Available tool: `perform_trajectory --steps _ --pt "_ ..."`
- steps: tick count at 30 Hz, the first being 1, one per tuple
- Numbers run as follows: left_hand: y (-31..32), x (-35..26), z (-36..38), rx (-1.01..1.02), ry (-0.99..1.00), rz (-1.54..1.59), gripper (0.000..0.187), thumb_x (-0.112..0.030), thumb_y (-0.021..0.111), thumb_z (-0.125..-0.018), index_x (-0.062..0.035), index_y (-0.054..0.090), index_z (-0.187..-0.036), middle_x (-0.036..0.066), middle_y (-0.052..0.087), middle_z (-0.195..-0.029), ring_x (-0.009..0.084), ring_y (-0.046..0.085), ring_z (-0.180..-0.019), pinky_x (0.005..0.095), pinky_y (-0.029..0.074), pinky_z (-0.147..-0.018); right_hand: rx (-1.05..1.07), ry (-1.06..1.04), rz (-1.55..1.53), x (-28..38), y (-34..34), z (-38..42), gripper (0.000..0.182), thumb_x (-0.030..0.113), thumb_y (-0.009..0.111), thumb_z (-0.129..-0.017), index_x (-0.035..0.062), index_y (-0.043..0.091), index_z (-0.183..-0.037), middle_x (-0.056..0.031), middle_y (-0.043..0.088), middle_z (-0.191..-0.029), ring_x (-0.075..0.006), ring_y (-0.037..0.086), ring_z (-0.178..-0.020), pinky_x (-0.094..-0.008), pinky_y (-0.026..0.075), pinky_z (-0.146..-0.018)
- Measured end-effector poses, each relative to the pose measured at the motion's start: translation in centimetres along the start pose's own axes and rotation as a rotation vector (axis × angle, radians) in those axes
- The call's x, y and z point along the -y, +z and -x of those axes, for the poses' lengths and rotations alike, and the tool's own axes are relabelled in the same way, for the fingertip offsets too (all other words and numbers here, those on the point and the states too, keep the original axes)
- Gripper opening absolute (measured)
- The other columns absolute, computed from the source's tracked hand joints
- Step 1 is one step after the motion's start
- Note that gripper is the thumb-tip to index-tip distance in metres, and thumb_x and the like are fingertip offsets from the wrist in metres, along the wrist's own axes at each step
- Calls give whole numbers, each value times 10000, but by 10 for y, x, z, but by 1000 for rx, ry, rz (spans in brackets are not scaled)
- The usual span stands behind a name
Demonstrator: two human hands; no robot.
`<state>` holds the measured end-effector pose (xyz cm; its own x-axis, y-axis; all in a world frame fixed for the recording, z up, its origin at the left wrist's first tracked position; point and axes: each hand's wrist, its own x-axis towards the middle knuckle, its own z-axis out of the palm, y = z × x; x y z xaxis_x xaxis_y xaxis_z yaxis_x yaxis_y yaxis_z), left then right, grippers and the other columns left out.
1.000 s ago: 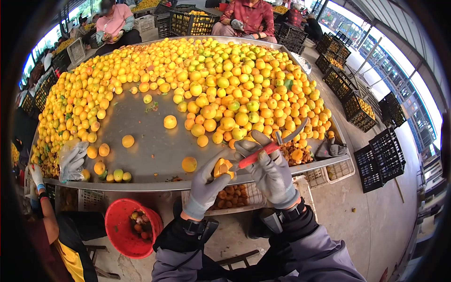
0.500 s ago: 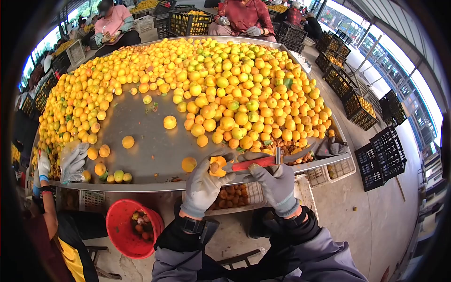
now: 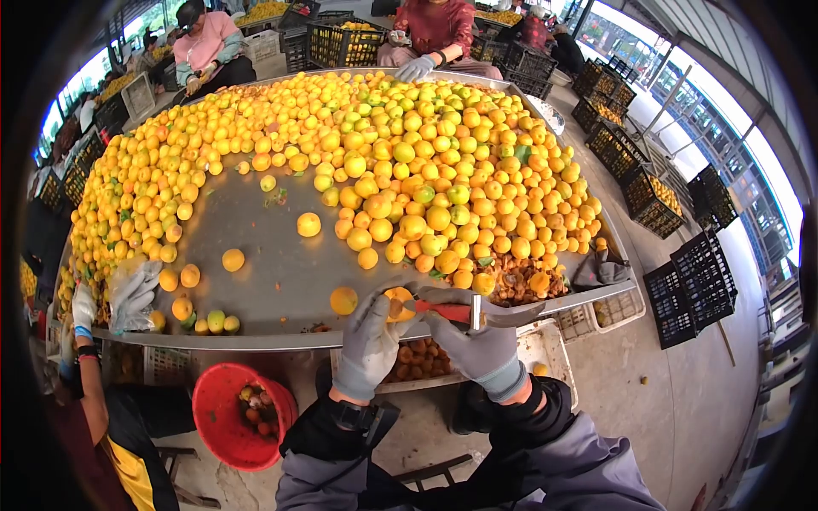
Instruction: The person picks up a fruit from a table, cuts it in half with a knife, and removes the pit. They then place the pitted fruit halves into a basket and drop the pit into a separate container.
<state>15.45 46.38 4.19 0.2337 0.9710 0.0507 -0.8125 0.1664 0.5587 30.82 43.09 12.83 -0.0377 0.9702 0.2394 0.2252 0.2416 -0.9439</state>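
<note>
My left hand (image 3: 372, 341), in a pale work glove, grips a yellow-orange apricot (image 3: 399, 304) above the front edge of the metal table (image 3: 273, 247). My right hand (image 3: 477, 347), gloved too, is closed around a red-handled knife (image 3: 447, 312). Its curved metal blade (image 3: 515, 316) points right, and the handle's left end meets the apricot; the exact contact is hidden by my fingers. A loose apricot (image 3: 343, 301) lies just left of my left hand. Brown scraps (image 3: 520, 281) lie beyond the blade.
Heaped apricots (image 3: 409, 170) cover the table's far side. A plastic bag with a glove (image 3: 135, 294) lies left, near a co-worker's gloved hand (image 3: 83, 311). Below are a red bucket (image 3: 230, 456) and a white crate (image 3: 558, 362). Black crates (image 3: 690, 285) stand right. Other people sit opposite.
Both my hands have drawn closer together, the right moving left with the knife. The apricot has turned in my left hand. Opposite, a person's gloved hand has reached to the table's edge.
</note>
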Motion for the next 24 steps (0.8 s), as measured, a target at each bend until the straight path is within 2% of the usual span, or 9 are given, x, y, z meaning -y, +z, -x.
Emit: perform_trajectory --steps 2,3,6,8,10,12,13,17,24 --pt "-7 6 2 -65 30 -146 261 -194 486 -1029 -42 550 -1231 59 613 -1169 166 613 -1079 363 560 -878 28 -8 178 1 1 1 244 39 666 -857 -15 668 -1095 -95 713 -981 -139 668 -856 -256 527 -776" --pt "-9 8 3 -89 25 -154 259 -192 488 -1030 -40 550 -1230 57 611 -1169 162 616 -1066 351 565 -851 -7 -167 335 -4 2 1 237 52 668 -859 1 675 -1090 -94 714 -955 -139 673 -819 -260 531 -756" --pt "-6 6 2 -141 28 -128 261 -188 508 -1023 -35 564 -1226 68 615 -1171 171 622 -1046 352 572 -814 -39 -216 228 -6 7 0 232 81 676 -863 8 680 -1084 -78 714 -911 -114 665 -797 -254 525 -728" --pt "-17 8 3 -88 26 -150 344 -229 508 -1027 -20 535 -1299 68 582 -1224 162 567 -1141 345 507 -964 56 44 106 4 4 0 245 81 671 -868 11 673 -1102 -79 713 -929 -101 656 -814 -249 521 -730" --pt "-14 8 2 -87 36 -159 349 -235 515 -1024 -25 537 -1302 60 583 -1216 155 566 -1132 333 507 -951 12 -91 113 -17 11 -1 264 86 680 -854 22 666 -1110 -97 711 -965 -145 683 -830 -263 533 -731" --pt "-17 9 2 -96 36 -158 353 -242 522 -1022 -30 539 -1304 52 584 -1208 147 566 -1124 321 507 -939 -12 -331 362 -21 12 0 308 158 735 -815 108 627 -1099 -93 694 -1006 -280 687 -809 -311 543 -672" --pt "-22 10 1 -98 24 -224 361 -246 533 -1018 -33 541 -1310 43 586 -1204 133 565 -1106 302 502 -920 16 -313 375 -14 12 2 319 90 720 -794 58 656 -1105 -133 697 -1034 -303 693 -901 -321 559 -757" --pt "-19 14 1 -100 50 -321 386 -251 562 -1007 -39 545 -1329 22 592 -1204 93 560 -1058 247 485 -866 73 -309 490 -17 12 8 350 99 739 -784 66 645 -1120 -133 695 -1067 -308 692 -914 -325 559 -768" --pt "-19 14 -1 -151 85 -393 397 -237 582 -997 -32 542 -1335 26 597 -1222 87 564 -1037 232 485 -849 -51 -326 343 -33 26 4 338 133 720 -810 108 606 -1127 -112 679 -1033 -330 669 -842 -345 542 -677"
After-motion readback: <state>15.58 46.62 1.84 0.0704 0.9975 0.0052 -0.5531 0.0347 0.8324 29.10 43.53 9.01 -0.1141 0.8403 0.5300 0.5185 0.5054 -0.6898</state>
